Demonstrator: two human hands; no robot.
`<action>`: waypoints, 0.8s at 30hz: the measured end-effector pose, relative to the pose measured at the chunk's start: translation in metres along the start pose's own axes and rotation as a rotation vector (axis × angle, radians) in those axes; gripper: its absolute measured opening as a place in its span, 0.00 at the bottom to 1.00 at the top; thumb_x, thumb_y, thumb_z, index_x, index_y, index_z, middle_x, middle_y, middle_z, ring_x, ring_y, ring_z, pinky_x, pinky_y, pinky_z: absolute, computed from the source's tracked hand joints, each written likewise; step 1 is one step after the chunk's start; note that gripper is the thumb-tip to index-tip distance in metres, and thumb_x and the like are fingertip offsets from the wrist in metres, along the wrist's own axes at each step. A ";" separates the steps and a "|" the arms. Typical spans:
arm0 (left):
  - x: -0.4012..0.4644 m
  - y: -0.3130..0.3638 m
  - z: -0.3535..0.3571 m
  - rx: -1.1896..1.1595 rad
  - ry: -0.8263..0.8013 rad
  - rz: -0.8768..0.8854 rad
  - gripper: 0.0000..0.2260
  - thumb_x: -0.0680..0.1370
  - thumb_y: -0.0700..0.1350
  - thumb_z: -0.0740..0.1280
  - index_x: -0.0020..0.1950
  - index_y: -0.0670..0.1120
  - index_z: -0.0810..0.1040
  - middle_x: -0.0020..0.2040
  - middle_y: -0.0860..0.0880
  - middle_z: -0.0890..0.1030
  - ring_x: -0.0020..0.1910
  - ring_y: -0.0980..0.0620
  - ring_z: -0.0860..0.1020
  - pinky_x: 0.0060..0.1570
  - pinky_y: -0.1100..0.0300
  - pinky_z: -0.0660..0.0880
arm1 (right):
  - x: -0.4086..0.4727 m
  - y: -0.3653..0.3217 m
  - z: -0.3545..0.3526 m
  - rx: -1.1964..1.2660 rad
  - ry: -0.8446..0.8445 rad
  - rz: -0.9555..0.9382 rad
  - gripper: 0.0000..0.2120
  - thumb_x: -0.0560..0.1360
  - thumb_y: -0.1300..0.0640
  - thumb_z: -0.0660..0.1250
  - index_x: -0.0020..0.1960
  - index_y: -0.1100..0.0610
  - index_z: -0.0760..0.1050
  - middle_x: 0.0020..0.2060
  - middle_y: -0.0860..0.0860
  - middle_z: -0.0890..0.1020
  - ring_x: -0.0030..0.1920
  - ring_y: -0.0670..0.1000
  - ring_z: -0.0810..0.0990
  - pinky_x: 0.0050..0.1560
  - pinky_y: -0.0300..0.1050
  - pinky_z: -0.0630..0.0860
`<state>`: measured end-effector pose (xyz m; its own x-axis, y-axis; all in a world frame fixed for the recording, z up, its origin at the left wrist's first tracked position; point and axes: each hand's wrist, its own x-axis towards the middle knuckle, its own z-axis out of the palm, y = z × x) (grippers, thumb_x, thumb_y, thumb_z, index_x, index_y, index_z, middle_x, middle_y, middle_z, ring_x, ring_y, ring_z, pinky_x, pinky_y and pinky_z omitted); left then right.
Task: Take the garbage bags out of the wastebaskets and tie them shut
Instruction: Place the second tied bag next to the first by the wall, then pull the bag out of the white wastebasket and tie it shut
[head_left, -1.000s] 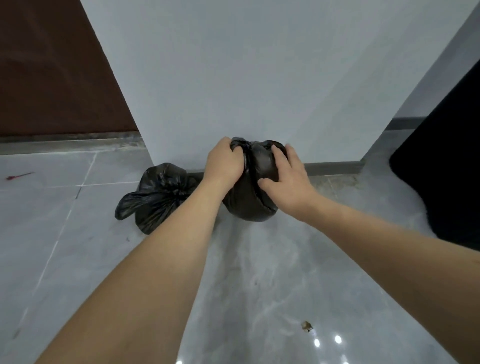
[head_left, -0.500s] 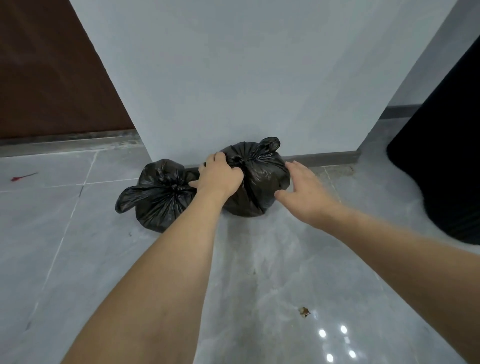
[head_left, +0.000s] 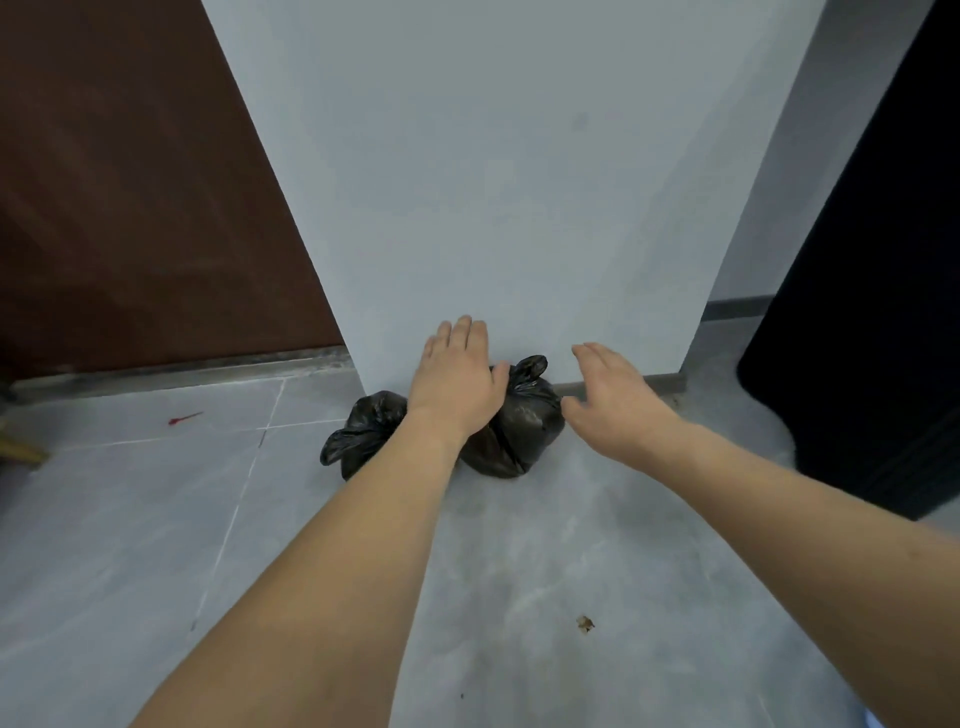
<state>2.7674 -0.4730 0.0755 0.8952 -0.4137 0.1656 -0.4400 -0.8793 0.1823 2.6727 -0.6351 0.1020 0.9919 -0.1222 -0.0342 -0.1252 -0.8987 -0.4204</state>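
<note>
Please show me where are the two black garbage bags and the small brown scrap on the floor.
Right garbage bag (head_left: 524, 431), head view: on its bulging front side.
Left garbage bag (head_left: 363, 431), head view: on its crumpled body, beside the forearm.
Brown scrap (head_left: 585, 623), head view: on its middle.

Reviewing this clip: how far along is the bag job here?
Done: two black bags, the left bag and right bag, sit knotted on the floor by the wall. In hand: nothing; left hand and right hand are open. No wastebasket visible.
</note>
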 end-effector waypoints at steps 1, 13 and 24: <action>-0.004 0.008 -0.025 0.008 0.005 0.017 0.27 0.82 0.53 0.53 0.77 0.40 0.55 0.78 0.41 0.57 0.77 0.41 0.53 0.75 0.49 0.50 | -0.008 -0.007 -0.021 -0.003 -0.015 -0.001 0.30 0.79 0.54 0.58 0.77 0.62 0.52 0.77 0.58 0.56 0.77 0.55 0.52 0.74 0.45 0.47; 0.033 0.137 -0.513 0.142 0.083 0.087 0.24 0.84 0.50 0.49 0.77 0.39 0.54 0.78 0.42 0.56 0.77 0.44 0.51 0.75 0.50 0.48 | -0.088 -0.158 -0.467 -0.042 0.001 -0.018 0.30 0.82 0.51 0.52 0.78 0.63 0.46 0.78 0.57 0.49 0.77 0.54 0.48 0.75 0.47 0.46; -0.002 0.252 -0.807 0.176 0.119 0.189 0.25 0.84 0.50 0.49 0.77 0.39 0.53 0.79 0.42 0.54 0.78 0.44 0.49 0.76 0.50 0.45 | -0.197 -0.243 -0.746 -0.122 0.170 0.029 0.29 0.80 0.55 0.53 0.76 0.66 0.51 0.76 0.61 0.56 0.76 0.58 0.53 0.74 0.50 0.49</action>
<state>2.5985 -0.5033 0.9029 0.7793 -0.5526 0.2954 -0.5701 -0.8210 -0.0317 2.4926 -0.7067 0.8875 0.9713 -0.2090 0.1131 -0.1657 -0.9368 -0.3081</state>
